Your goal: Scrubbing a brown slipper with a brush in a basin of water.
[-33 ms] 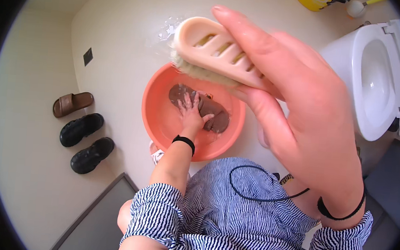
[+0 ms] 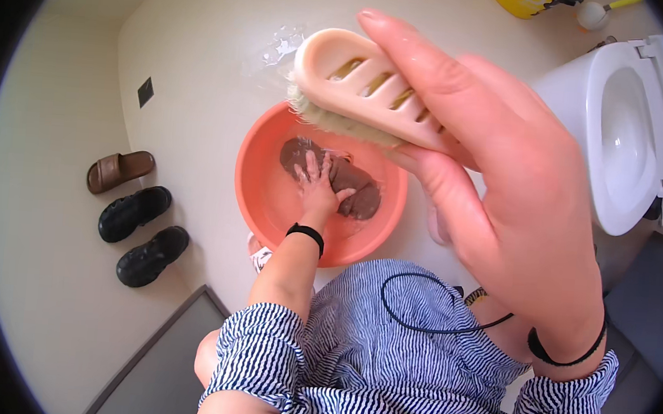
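My right hand [image 2: 498,166] is raised close to the camera, closed around a pale pink scrub brush [image 2: 349,80]. Slots run along the brush's back, and its whitish bristles face down and to the left. Below, an orange plastic basin [image 2: 250,201] holds some clear water. A brown slipper [image 2: 360,190] lies in it, partly covered by my left hand [image 2: 320,190]. The left fingers are spread flat over the slipper, pressing on its strap area. A small reddish spot near the fingertips is too small to make out.
A brown slide [image 2: 120,172] and two black clogs [image 2: 134,215] stand on the floor at left. At right is a white toilet [image 2: 610,135]. A yellow container [image 2: 519,0] stands at the far right. Water droplets [image 2: 282,43] wet the floor beyond the basin. A black cable [image 2: 415,329] loops over my lap.
My right hand and the brush have shifted very slightly to the right. The left hand and the slipper look the same.
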{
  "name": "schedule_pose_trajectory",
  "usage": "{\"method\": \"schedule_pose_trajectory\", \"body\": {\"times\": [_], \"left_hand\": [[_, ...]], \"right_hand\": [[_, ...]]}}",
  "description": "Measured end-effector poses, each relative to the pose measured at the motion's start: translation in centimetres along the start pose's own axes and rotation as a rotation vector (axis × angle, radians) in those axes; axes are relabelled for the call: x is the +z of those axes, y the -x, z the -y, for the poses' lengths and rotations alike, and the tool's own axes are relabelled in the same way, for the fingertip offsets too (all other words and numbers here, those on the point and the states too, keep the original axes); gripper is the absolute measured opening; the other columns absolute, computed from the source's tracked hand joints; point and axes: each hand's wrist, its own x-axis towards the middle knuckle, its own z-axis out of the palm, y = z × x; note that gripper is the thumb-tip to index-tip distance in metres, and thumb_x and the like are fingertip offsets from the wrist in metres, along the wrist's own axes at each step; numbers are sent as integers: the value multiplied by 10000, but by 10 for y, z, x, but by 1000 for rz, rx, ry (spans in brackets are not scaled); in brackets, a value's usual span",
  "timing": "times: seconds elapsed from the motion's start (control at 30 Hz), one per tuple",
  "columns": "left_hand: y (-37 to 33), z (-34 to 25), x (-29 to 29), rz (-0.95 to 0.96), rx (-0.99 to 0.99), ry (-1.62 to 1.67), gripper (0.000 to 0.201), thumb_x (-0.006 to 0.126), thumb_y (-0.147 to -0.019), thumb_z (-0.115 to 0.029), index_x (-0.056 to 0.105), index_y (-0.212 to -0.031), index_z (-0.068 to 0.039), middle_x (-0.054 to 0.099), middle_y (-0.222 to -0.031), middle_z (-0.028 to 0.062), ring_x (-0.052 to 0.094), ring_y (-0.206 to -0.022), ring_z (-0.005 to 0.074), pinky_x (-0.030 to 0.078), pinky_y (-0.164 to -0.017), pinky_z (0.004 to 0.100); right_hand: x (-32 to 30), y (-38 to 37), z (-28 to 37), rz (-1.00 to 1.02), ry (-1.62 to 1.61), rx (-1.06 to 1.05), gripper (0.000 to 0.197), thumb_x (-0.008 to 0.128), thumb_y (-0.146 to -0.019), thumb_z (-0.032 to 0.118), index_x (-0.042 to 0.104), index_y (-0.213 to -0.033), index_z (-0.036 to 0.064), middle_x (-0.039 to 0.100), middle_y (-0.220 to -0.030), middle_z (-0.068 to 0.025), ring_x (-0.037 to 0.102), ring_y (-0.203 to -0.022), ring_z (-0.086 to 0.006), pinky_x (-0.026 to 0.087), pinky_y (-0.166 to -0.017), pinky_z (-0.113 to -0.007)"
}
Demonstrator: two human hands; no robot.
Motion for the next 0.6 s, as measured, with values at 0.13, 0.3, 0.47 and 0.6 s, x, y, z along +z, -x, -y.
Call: {"method": "schedule_pose_trajectory", "body": {"times": [0.13,0.3,0.47,0.6], "left_hand": [[0,8,5,-24,7,-152,1178,851,-643,-570,195,-1598,-354,33,-1690,91,18,-1499,516,173,-1150,710],[0,0,-8,-32,-16,-128,883,797,-719,-440,339,-1454,-268,232,-1498,70,202,-1356,440,271,-1068,622],[0,-17,-8,-43,-78,-68,520,729,-814,-278,520,-1275,-161,481,-1259,43,432,-1177,345,393,-966,513],[-10,-33,-3,-66,-137,70,253,675,-890,-149,664,-1131,-75,681,-1067,22,616,-1034,270,490,-885,425]], "right_hand": [[2,-4,0,8,12,-36,606,633,-786,-34,576,-1380,66,662,-1026,-152,643,-912,-318,534,-788,-367],[0,-4,-3,-14,36,-97,583,646,-786,-13,588,-1362,56,667,-1000,-140,649,-904,-306,542,-779,-366],[4,3,-8,-62,172,-60,548,666,-782,27,611,-1327,43,675,-946,-115,661,-893,-281,560,-761,-363],[11,4,-16,-90,246,31,528,667,-785,57,620,-1310,44,702,-951,-100,682,-926,-257,585,-770,-357]]}}
